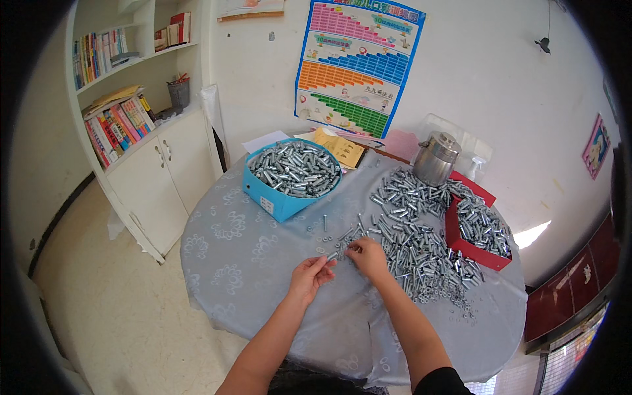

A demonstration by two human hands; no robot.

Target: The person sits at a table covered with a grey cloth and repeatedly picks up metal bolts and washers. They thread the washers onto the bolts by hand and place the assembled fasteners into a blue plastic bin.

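Over the near middle of the table, my left hand [309, 279] pinches a silver metal bolt [332, 257] between thumb and fingers. Just to its right, my right hand [368, 258] is closed at the fingertips, close to the bolt's far end. Whatever those fingertips hold is too small to make out. Beyond both hands lie several loose bolts, one single bolt [324, 223] among them, with small nuts and washers around. A large heap of bolts [411, 240] spreads to the right of my right hand, with loose nuts [424, 288] along its near side.
A blue box [283, 207] heaped with bolts stands at the far left of the grey tablecloth [230, 263]. At the right, a red box [477, 255] also holds bolts. Behind the heap stands a steel canister [436, 159]. A white bookshelf [141, 191] is left of the table.
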